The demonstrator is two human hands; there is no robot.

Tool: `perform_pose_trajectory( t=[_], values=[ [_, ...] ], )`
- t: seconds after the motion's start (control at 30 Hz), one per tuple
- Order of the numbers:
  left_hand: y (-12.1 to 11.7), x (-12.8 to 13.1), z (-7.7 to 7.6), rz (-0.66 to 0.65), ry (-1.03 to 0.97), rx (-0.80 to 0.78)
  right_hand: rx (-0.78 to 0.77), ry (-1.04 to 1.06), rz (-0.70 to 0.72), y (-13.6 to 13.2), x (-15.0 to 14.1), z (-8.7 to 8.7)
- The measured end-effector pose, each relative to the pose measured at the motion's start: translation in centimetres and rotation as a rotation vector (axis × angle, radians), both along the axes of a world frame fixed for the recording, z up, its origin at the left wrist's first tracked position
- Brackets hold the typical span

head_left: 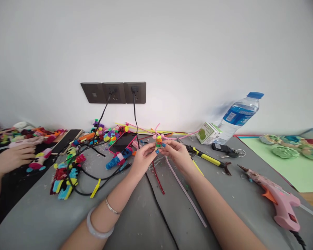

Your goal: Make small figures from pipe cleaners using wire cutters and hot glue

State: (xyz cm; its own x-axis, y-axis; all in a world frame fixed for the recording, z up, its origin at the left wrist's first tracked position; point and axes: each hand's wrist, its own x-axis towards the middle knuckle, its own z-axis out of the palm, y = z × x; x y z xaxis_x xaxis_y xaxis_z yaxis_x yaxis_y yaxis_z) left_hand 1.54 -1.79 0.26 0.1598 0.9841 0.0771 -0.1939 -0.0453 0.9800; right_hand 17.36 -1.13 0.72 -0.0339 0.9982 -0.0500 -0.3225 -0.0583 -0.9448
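Observation:
Between the fingertips of my left hand (145,153) and my right hand (175,151) is a small pipe-cleaner figure (159,141), orange and yellow at the top and green below. Both hands are closed in a pinch on it, one from each side, just above the grey table (135,215). Pink pipe cleaners lie behind the fingers. Below the hands, a red tinsel pipe cleaner (158,178) and a pale pink pipe cleaner (186,194) rest on the tabletop. My fingertips cover part of the figure.
A pink glue gun (279,201) lies at right, near yellow-handled pliers (206,157), keys (228,150), a tilted water bottle (238,116) and a small box (209,132). Black cables (156,199) cross the table. Colourful pipe-cleaner figures (65,178) lie left, beside another person's hand (17,158).

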Motion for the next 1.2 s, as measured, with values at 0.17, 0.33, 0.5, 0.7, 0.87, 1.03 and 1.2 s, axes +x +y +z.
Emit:
perform_pose_trajectory(
  t=[0.17,0.33,0.5,0.7,0.87,1.03,1.2],
  values=[
    [0.1,0.0,-0.3,0.017,0.009,-0.014,-0.031,0.045,0.020,-0.1,0.0,0.2],
    [0.1,0.0,-0.2,0.021,-0.006,-0.005,-0.043,0.085,0.015,-0.2,0.0,0.4],
    [0.0,0.0,-0.1,0.014,0.010,0.016,-0.033,0.105,0.008,-0.1,0.1,0.1],
    [0.1,-0.1,-0.1,0.040,0.026,0.026,-0.026,0.084,0.052,0.1,0.3,-0.1],
    [0.1,-0.1,-0.2,0.016,0.016,-0.007,-0.058,0.153,0.055,0.1,0.3,0.2],
    [0.0,0.0,-0.1,0.021,0.006,-0.027,-0.044,0.164,0.066,0.0,0.2,0.7],
    [0.2,0.0,0.1,0.074,-0.007,-0.009,-0.020,0.167,0.054,-0.3,0.1,1.2]
  ],
)
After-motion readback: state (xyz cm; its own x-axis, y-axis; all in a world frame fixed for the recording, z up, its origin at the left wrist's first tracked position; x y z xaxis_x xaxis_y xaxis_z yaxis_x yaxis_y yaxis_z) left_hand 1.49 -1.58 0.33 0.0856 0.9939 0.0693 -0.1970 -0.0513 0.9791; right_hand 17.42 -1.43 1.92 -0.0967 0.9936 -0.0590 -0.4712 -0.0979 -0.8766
